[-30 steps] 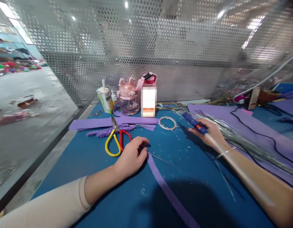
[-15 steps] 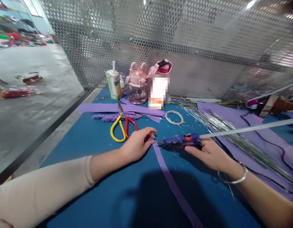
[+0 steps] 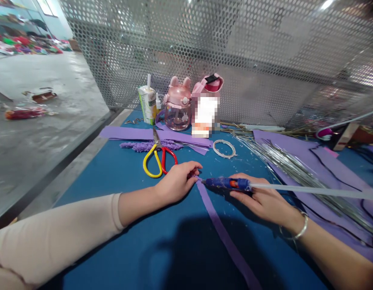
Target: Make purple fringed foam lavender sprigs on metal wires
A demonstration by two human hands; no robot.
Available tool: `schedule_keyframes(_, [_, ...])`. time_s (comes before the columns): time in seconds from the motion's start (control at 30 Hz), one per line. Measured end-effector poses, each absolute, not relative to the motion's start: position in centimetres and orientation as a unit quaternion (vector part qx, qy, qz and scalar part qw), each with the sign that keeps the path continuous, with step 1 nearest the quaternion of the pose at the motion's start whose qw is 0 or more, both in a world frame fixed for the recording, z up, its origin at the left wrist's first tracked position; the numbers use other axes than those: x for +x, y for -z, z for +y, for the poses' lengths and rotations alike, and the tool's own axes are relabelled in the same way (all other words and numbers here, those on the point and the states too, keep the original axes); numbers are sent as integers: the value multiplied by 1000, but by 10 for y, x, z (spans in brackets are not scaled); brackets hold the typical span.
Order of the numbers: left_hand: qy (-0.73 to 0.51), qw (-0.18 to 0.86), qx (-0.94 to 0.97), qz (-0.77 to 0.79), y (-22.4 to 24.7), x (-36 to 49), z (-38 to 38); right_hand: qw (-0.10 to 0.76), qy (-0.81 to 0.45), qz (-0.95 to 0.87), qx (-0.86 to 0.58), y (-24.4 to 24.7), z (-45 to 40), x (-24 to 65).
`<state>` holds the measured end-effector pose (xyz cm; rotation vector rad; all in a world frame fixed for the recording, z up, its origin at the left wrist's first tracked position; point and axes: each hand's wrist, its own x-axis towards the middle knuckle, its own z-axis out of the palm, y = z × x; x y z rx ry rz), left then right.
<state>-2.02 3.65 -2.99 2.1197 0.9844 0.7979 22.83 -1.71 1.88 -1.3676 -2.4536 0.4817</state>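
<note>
Left hand [image 3: 178, 183] pinches flat purple strip [image 3: 214, 215]; my right hand [image 3: 260, 198] clasps blue plastic glue gun [image 3: 225, 183], aimed leftward at strip.

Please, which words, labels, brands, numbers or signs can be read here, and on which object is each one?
No text is readable.
Drink carton: printed lettering, too small and blurred.
Pixelated panel in front of the pink bottle: unreadable.
Glue gun: no legible marking.

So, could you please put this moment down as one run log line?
left hand: pinching purple strip | right hand: holding blue glue gun, nozzle close to strip | scissors: on table
</note>
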Motion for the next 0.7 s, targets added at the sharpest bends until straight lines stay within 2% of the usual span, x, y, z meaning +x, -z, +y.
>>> schedule_keyframes(0.23, [-301,313,821,371,30,-20,36,173,-141,-857,-465,-20,-17,232])
schedule_keyframes(0.53, [-295,305,825,373,28,-20,35,115,-134,-869,-462,-22,-17,232])
schedule_keyframes(0.7, [-294,305,827,370,28,-20,35,132,-104,-864,-475,-19,-16,229])
